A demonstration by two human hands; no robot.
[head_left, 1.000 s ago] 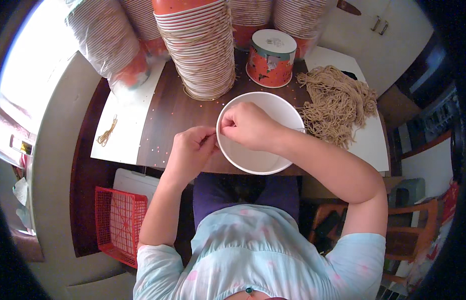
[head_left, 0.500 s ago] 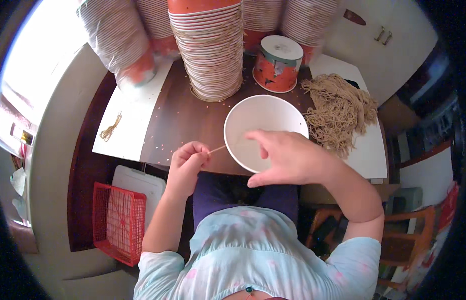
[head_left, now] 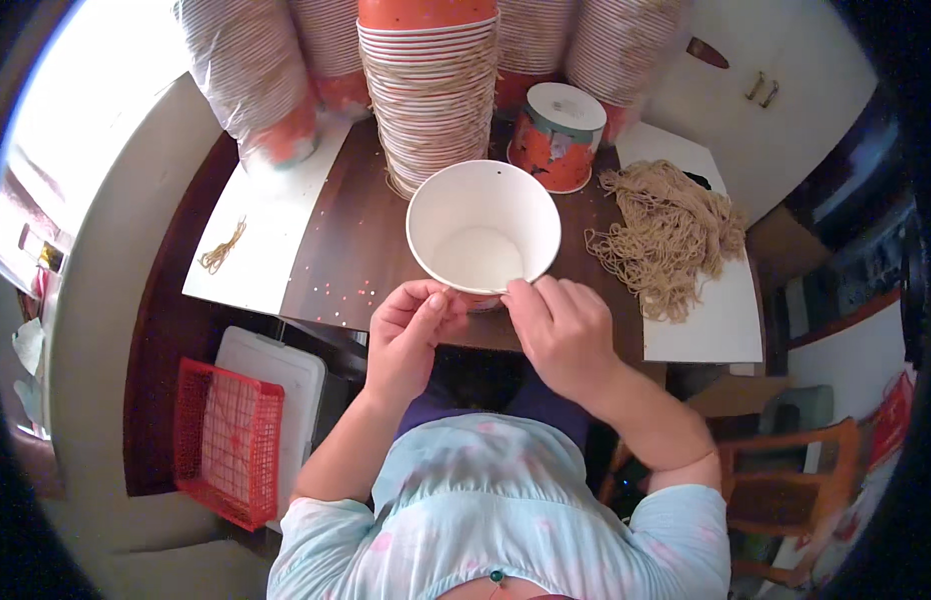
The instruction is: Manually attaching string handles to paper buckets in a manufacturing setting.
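Bright left-side glare, dark fisheye-bent rim.

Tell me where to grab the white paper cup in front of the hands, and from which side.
Grip the white paper cup by its near rim, coming from the person's side. It stands upright and open-topped, so the thin rim can be pinched. A tall cup stack and a lidded tub crowd the far side, while both hands, left hand and right hand, are already at the near edge.

A smooth, matt paper cup (head_left: 483, 228) is seen on a dark wood surface (head_left: 356, 240); rough, fibrous string (head_left: 666, 235) lies at three o'clock.
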